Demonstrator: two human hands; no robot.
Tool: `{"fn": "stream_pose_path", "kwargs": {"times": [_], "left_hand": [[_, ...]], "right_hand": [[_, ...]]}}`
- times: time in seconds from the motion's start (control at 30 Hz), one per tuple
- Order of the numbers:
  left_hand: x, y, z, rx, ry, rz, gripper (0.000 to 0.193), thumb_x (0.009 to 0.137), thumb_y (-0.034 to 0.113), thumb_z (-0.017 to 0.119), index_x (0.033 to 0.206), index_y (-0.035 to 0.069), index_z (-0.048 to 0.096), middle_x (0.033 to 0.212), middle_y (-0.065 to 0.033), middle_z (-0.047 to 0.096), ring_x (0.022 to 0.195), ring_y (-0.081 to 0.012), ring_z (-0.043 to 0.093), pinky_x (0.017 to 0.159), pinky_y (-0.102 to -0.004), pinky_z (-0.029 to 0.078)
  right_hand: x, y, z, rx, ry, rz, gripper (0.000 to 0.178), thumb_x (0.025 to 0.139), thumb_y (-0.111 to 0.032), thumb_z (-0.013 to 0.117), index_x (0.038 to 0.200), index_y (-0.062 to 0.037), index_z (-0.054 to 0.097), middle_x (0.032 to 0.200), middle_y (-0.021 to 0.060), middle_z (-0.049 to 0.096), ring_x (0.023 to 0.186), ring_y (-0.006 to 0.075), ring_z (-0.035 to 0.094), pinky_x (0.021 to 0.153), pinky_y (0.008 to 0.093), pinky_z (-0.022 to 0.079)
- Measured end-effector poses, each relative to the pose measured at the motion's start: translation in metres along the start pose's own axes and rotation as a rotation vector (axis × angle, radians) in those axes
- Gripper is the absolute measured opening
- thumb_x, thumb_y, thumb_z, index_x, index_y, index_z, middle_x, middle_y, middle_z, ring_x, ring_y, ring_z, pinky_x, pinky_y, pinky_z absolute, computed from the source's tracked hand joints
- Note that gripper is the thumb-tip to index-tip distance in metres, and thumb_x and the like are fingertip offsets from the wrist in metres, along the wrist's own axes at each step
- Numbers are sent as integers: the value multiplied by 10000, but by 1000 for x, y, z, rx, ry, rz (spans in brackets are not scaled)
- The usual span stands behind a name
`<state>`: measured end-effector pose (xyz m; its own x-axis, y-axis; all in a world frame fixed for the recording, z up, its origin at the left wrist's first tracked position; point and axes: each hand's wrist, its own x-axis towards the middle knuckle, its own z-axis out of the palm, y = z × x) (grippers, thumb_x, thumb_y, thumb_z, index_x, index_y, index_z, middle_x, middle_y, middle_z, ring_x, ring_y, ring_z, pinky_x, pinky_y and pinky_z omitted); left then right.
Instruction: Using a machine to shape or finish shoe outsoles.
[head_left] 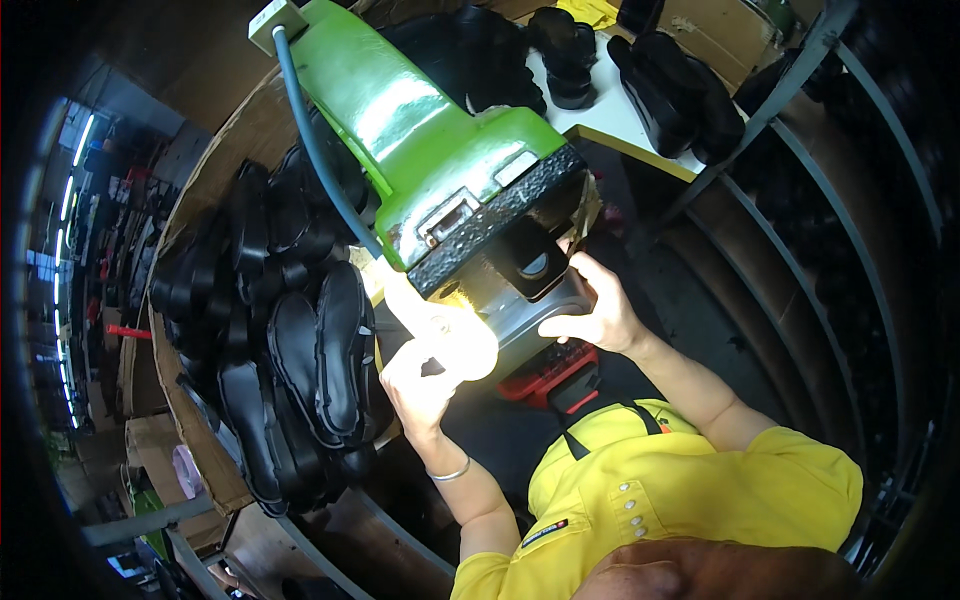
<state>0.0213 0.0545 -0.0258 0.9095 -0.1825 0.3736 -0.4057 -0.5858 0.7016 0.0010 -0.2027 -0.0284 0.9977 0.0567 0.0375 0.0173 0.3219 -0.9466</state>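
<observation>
A large green machine head (440, 150) stands in front of me, its dark lower edge above my hands. Beneath it, a smooth dark grey curved piece (540, 325) spans the space between my hands; its kind is hard to make out. My right hand (603, 308) grips the right end of this piece, thumb on the near side and fingers bent over the far edge. At the left, my left hand (425, 375) is closed beside a bright lamp glow (465, 345). That glare washes out its fingertips and whatever they hold.
Left of the machine, a cardboard box (185, 410) holds many black shoe soles (320, 350). More black soles (680, 95) lie on a white table (600, 125) at the far right. Metal rack bars (775, 110) curve along the right. A blue-grey cable (305, 140) runs down the machine. A red part (550, 378) sits below.
</observation>
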Motion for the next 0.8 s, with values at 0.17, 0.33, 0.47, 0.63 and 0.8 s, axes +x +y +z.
{"fn": "stream_pose_path", "kwargs": {"times": [0.17,0.33,0.47,0.63,0.8], "left_hand": [[-9,-5,9,-50,34,-36,465,533,279,929,742,-9,628,580,-42,552,509,-174,484,555,-276,459],[7,45,14,-33,43,10,424,596,314,886,808,27,657,679,-58,615,589,-201,560,607,-310,483],[21,66,12,402,-17,297,370,727,372,802,863,56,668,686,-47,616,579,-188,581,562,-284,487],[15,59,9,400,24,302,413,631,379,860,811,59,670,690,-48,634,583,-201,594,573,-299,494],[-4,46,11,189,106,79,482,507,325,944,773,29,672,619,-63,633,516,-200,581,547,-299,492]], "right_hand": [[1,-3,-5,-96,-15,-41,457,701,-28,834,1068,-11,563,863,61,628,639,84,584,552,248,489],[9,8,-8,-274,13,-292,477,686,-34,841,1072,-5,561,886,53,625,673,82,582,596,253,497],[1,6,-9,-150,-37,-81,589,696,26,795,1197,11,485,980,84,603,735,99,602,561,243,525],[-2,6,-4,-66,-74,42,553,702,28,796,1165,6,493,968,79,606,734,102,607,554,241,533],[0,14,9,-17,-63,-27,545,699,8,826,1166,5,545,956,63,644,790,100,614,684,266,533]]}}
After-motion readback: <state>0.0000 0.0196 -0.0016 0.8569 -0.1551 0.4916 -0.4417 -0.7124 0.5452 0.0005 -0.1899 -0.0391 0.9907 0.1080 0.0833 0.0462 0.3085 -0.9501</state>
